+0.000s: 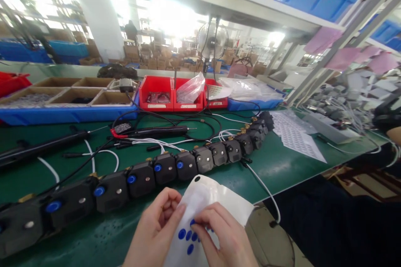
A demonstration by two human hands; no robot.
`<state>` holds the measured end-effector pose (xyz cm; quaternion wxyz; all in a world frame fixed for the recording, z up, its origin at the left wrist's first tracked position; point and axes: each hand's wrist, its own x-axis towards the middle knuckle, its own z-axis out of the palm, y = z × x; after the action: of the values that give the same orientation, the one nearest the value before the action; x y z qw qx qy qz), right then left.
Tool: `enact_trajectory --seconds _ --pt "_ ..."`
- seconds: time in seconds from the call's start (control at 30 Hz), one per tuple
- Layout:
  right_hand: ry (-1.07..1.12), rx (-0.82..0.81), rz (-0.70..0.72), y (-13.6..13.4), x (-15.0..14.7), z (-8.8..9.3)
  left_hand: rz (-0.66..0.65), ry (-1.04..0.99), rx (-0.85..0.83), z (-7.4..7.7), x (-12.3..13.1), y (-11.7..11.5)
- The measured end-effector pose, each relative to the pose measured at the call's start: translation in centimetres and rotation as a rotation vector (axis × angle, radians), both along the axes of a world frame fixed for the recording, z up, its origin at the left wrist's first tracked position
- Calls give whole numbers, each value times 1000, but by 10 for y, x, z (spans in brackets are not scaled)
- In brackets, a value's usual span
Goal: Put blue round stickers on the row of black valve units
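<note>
My left hand pinches the left edge of a white sheet that carries several round blue stickers. On that sheet, my right hand has thumb and forefinger closed on one blue sticker at the top of the group; whether it has come off the sheet I cannot tell. A black dot marks the sheet's upper end. Just beyond my hands, a curved row of black box-shaped units stands on the green bench. The nearer units bear blue round stickers on their faces; those farther right show none.
Behind the row lie black electric screwdrivers and white cables. Red bins and a blue divided tray line the back. Printed sheets lie at right, past which a white cable hangs over the bench's edge.
</note>
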<state>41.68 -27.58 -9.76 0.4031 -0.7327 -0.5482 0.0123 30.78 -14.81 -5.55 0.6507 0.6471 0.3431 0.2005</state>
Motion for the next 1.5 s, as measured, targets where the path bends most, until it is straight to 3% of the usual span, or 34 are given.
enact_trajectory --seconds 0.13,0.23,0.37,0.43,0.5,0.6,0.7,0.87,1.3,1.5 --pt "4 85 -67 3 -3 -10 -24 5 2 -8 -1 1" --pt "1 -32 15 2 5 -10 -47 8 8 -12 0 1" --pt "150 -183 116 -2 21 11 -100 21 85 -16 2 0" --pt "242 -180 145 -2 28 27 -129 58 212 -18 3 0" --pt "330 -84 89 2 34 41 -131 110 363 -20 3 0" --pt "453 123 -141 20 43 51 -134 151 460 -24 4 -1" --pt "526 227 -279 46 48 50 -194 158 433 -26 10 -3" --pt "563 291 -349 75 52 46 -276 182 360 -19 24 -3" --pt "522 258 -334 79 54 41 -320 166 254 -12 38 1" --pt "507 251 -354 81 54 42 -295 6 -2 -9 40 2"
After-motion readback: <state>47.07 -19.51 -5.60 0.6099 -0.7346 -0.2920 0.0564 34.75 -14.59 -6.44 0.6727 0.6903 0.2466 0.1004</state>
